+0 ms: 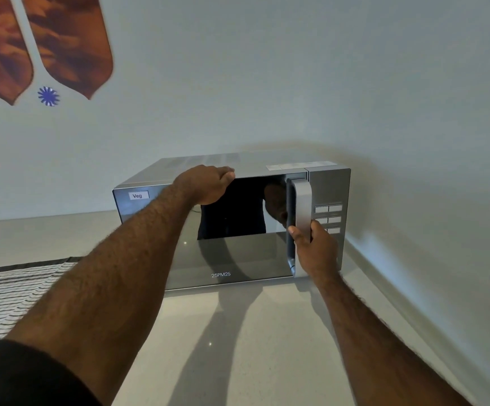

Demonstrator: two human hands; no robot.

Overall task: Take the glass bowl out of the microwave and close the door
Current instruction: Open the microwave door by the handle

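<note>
A silver microwave (156, 177) with a mirrored door (232, 259) stands on a pale counter against the wall. Its door looks flush with the body. My right hand (314, 250) is wrapped around the lower part of the vertical silver door handle (302, 200). My left hand (208, 186) rests palm down on the top front edge of the microwave, fingers curled over it. The glass bowl is not visible; the mirrored door hides the inside.
A control panel with buttons (328, 218) sits right of the handle. A striped cloth (12, 291) lies on the counter (237, 332) at the left. The wall (413, 200) runs close along the microwave's right side.
</note>
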